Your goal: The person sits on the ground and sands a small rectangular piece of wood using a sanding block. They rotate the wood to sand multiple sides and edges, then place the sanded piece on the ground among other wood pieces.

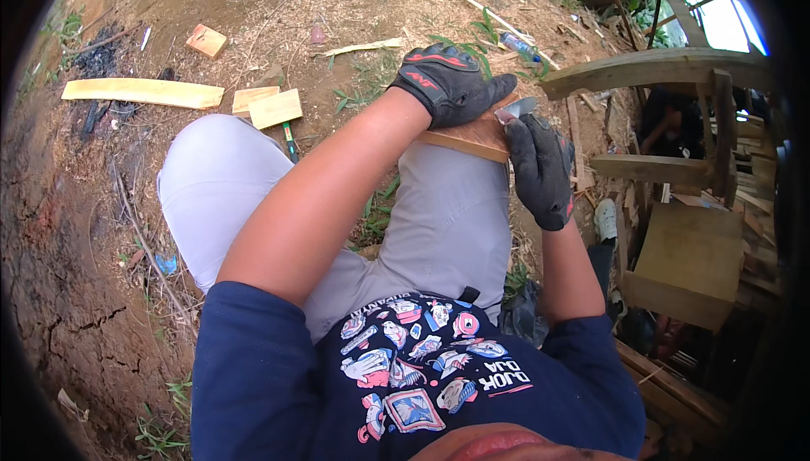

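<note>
A flat piece of brown wood (474, 135) rests across my raised right thigh. My left hand (451, 81), in a black glove with red markings, is wrapped over its far side and holds it down. At the wood's right end, my right hand (542, 170), in a matching glove, grips a small metal blade (516, 109). The blade is at the wood's right end, beside the left hand's outstretched finger. Its handle is hidden in the right glove, so its exact kind cannot be told.
Two short wood blocks (275, 108) lie left of my knee, with a green-handled tool (290, 140) beside them. Farther left are a long pale plank (143, 91) and another block (207, 41). Wooden frames (658, 170) stand close on the right. A plastic bottle (519, 46) lies ahead among shavings.
</note>
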